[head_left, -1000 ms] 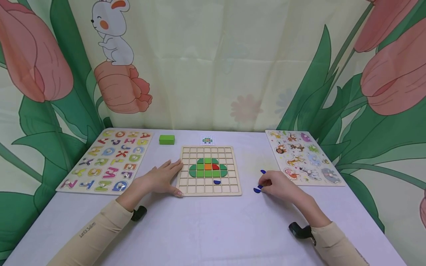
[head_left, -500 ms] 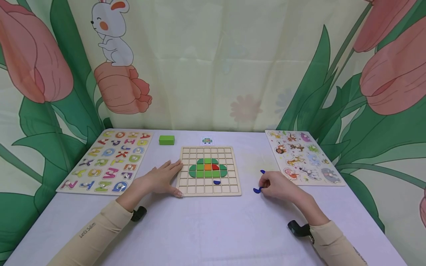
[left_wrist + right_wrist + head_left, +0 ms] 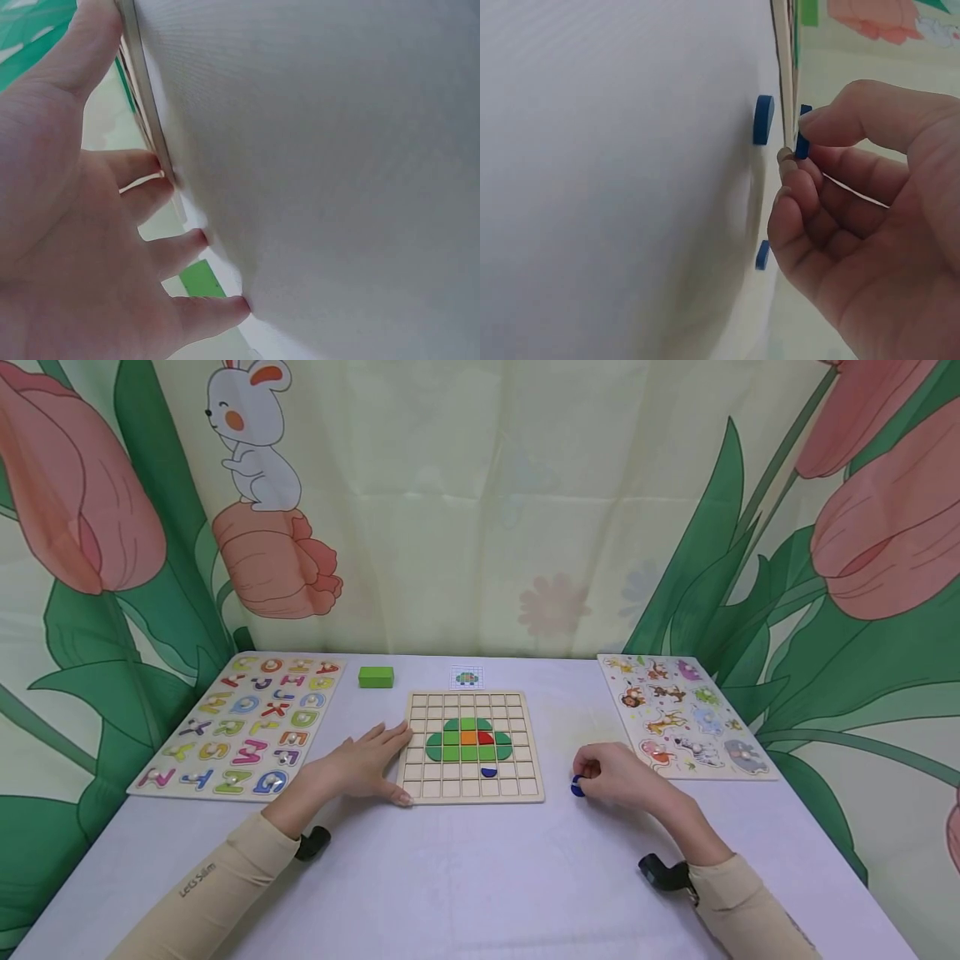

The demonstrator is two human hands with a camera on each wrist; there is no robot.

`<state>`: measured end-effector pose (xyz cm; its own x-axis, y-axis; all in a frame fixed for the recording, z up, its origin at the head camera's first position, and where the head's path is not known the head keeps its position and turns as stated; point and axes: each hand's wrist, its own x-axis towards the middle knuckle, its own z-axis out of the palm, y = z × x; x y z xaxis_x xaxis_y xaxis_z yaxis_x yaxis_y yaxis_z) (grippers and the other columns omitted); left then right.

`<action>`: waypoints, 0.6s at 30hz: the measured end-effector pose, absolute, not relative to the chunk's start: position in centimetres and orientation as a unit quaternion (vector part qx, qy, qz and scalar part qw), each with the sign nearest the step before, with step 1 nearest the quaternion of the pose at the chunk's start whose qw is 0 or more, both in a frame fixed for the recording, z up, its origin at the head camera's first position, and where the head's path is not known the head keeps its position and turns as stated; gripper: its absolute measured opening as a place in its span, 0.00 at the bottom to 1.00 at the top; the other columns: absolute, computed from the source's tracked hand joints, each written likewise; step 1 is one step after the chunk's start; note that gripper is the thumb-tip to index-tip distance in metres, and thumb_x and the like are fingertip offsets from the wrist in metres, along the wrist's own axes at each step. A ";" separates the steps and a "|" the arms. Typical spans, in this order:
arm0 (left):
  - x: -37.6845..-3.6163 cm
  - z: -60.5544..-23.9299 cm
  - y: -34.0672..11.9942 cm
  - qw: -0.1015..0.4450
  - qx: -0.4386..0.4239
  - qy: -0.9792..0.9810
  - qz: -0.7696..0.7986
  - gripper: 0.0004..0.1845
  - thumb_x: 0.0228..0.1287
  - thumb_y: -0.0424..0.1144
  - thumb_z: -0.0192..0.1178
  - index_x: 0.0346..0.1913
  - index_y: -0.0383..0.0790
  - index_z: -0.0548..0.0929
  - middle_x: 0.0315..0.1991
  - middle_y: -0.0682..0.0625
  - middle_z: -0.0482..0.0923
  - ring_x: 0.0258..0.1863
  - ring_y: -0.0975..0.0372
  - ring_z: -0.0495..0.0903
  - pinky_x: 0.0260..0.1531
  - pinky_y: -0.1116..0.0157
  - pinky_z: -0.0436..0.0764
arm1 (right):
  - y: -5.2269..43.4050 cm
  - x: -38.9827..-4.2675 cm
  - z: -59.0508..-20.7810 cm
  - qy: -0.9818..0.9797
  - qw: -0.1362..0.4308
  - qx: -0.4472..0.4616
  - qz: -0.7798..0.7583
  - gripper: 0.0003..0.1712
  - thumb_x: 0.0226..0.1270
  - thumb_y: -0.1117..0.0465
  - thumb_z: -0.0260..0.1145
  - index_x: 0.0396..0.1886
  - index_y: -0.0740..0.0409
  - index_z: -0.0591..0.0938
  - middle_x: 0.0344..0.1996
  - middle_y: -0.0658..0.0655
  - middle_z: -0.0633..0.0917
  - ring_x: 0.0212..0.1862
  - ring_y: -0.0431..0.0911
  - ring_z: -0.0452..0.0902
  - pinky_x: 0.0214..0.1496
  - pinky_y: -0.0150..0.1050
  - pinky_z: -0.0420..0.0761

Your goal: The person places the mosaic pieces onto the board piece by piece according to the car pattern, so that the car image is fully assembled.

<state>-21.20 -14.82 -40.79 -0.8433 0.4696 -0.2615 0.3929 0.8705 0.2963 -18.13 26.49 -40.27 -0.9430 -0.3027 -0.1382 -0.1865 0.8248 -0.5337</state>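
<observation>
A wooden grid board (image 3: 427, 789) lies mid-table, bearing a cluster of green pieces (image 3: 452, 752) with an orange (image 3: 468, 737) and a red one (image 3: 486, 737). Below them on the grid is a blue half-round piece (image 3: 489, 772). My left hand (image 3: 367, 762) rests along the board's left edge, fingers spread and fairly straight. Right of the board, my right hand (image 3: 617, 775) pinches a blue half-round piece (image 3: 804, 133) between thumb and index finger. Two more blue pieces lie on the cloth near that hand, one close by (image 3: 763, 120) and one farther (image 3: 762, 255).
A letter puzzle board (image 3: 247, 727) lies on the left and an animal puzzle board (image 3: 690, 718) on the right. Behind the grid board are a green block (image 3: 376, 677) and a small pattern card (image 3: 467, 677). A printed curtain (image 3: 450, 527) hangs beyond the white-covered table (image 3: 480, 877).
My right hand has shifted slightly left, over the near blue pieces, with one pinched in its fingertips. The far blue piece is now hidden in the head view. My left hand stays put.
</observation>
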 end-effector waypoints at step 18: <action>-21.1 -40.7 -14.8 0.162 0.227 0.953 0.118 0.64 0.44 0.72 0.68 0.79 0.44 0.53 0.81 0.47 0.47 0.79 0.40 0.46 0.66 0.27 0.54 | 21.3 -19.7 -39.6 0.937 0.089 -0.185 -0.282 0.05 0.58 0.67 0.68 0.30 0.53 0.83 0.23 0.48 0.79 0.29 0.42 0.72 0.29 0.34 0.73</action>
